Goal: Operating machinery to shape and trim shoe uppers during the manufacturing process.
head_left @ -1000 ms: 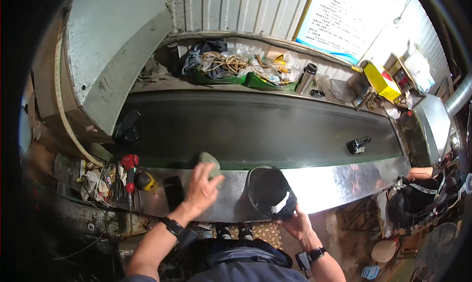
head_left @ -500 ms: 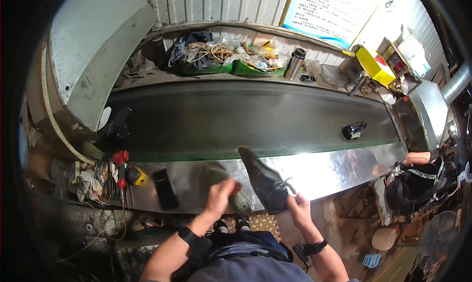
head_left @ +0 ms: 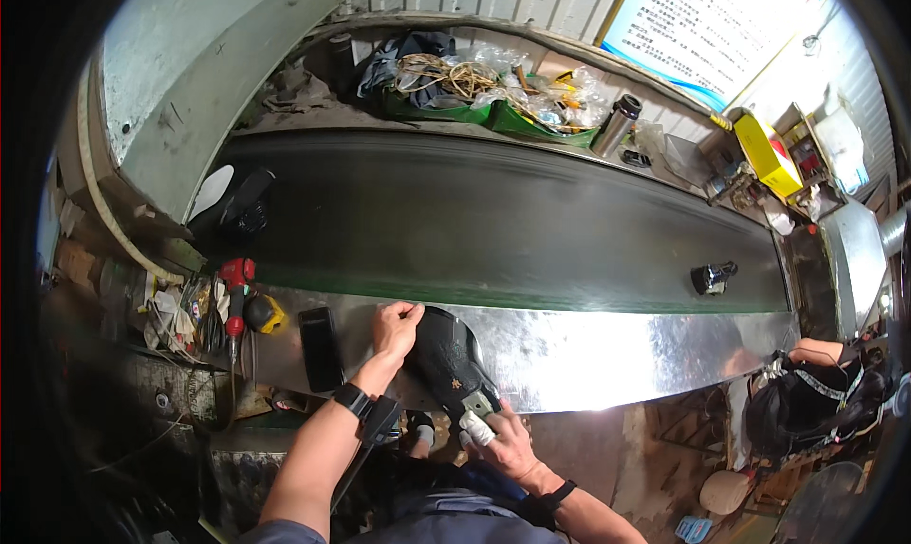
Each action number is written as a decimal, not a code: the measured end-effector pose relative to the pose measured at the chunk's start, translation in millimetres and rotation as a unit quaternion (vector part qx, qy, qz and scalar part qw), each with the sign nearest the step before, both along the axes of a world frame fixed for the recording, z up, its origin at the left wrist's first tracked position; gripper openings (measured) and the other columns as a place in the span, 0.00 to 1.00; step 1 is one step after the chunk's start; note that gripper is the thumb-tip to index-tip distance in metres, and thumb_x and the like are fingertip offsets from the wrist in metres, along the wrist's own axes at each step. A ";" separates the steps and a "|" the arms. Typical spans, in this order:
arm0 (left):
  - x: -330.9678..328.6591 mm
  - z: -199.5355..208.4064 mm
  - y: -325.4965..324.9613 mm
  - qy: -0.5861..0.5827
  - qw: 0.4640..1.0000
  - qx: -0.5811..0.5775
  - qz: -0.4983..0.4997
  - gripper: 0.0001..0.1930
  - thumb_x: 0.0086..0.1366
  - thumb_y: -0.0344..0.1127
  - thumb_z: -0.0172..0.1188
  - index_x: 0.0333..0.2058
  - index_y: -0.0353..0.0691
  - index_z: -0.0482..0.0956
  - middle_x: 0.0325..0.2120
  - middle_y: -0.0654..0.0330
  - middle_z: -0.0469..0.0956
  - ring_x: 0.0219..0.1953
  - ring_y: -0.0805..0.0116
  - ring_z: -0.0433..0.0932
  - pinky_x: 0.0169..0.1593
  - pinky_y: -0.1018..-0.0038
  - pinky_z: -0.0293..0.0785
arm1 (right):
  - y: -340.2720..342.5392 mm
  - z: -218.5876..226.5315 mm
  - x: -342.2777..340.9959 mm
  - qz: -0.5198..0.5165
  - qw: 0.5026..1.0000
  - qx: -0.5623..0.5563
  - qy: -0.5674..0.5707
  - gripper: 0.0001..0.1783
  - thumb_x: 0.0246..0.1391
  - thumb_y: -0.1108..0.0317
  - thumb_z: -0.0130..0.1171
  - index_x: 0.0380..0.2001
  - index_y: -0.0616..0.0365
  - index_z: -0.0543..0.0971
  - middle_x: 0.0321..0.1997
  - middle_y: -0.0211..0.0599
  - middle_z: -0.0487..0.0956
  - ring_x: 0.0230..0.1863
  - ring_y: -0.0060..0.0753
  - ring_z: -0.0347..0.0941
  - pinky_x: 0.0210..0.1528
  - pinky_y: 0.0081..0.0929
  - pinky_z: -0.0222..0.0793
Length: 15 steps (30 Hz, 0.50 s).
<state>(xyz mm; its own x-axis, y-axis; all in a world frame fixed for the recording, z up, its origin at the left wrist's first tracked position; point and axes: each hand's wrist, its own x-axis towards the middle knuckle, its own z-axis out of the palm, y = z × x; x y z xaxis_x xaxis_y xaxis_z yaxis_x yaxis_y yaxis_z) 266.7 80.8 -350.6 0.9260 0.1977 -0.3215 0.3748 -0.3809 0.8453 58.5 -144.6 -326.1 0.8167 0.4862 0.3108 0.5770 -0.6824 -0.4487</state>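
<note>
Holding a black shoe upper [head_left: 444, 352] at its near end, the person's right grip [head_left: 512, 446] is closing round it, with a white wrapping [head_left: 477, 428] covering one digit. The left grip [head_left: 393, 331] is touching the upper's far left edge with bent fingers; whether they are pinching it or only pressing, I cannot tell. The upper is slanting over the near part of the shiny metal worktop [head_left: 607, 354], its rounded far end pointing left and its narrower end reaching the near edge. A small gold mark is showing on the black surface, and a grey-green piece [head_left: 477, 402] is showing at the near end, just beside the right grip.

Left of the left grip, a black phone [head_left: 321, 350] is lying on the worktop, with a yellow-and-black tape measure [head_left: 266, 313] and a red tool [head_left: 235, 293] sitting farther left. Beyond the worktop, a dark belt [head_left: 503, 221] is stretching across the scene, carrying a glossy black item [head_left: 714, 277] at right and another black piece [head_left: 249, 202] beside a white one [head_left: 211, 191] at far left.
</note>
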 end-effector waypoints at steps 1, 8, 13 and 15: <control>2.1 -6.9 -3.0 -0.025 0.998 0.049 0.015 0.17 0.66 0.46 0.66 0.36 0.34 0.85 0.30 0.53 0.85 0.34 0.60 0.82 0.41 0.63 0.76 | 4.8 -0.1 5.1 -0.054 0.997 0.061 -0.004 0.35 0.41 0.72 0.71 0.58 0.55 0.78 0.51 0.43 0.74 0.54 0.50 0.71 0.69 0.53 0.63; -20.4 -17.5 -13.8 -0.022 0.983 0.176 0.042 0.18 0.69 0.49 0.60 0.39 0.39 0.85 0.33 0.46 0.84 0.39 0.45 0.83 0.45 0.54 0.76 | -11.1 -3.3 9.1 -0.113 0.951 0.226 0.180 0.54 0.45 0.68 0.77 0.71 0.66 0.57 0.74 0.67 0.54 0.75 0.69 0.52 0.75 0.48 0.52; -43.5 -3.4 -38.5 0.068 0.994 0.081 0.017 0.29 0.62 0.55 0.66 0.50 0.36 0.79 0.45 0.45 0.81 0.50 0.48 0.80 0.52 0.56 0.75 | -23.2 -2.7 -12.8 -0.077 0.953 0.180 0.231 0.51 0.52 0.71 0.70 0.73 0.66 0.52 0.76 0.66 0.52 0.77 0.69 0.46 0.78 0.55 0.44; -42.3 33.6 -66.9 0.119 0.978 0.163 -0.054 0.39 0.54 0.59 0.71 0.56 0.40 0.70 0.56 0.41 0.71 0.59 0.42 0.72 0.57 0.54 0.72 | -32.0 -9.0 -16.6 -0.072 0.961 0.146 0.224 0.51 0.52 0.70 0.70 0.73 0.67 0.52 0.76 0.64 0.52 0.77 0.69 0.46 0.77 0.56 0.44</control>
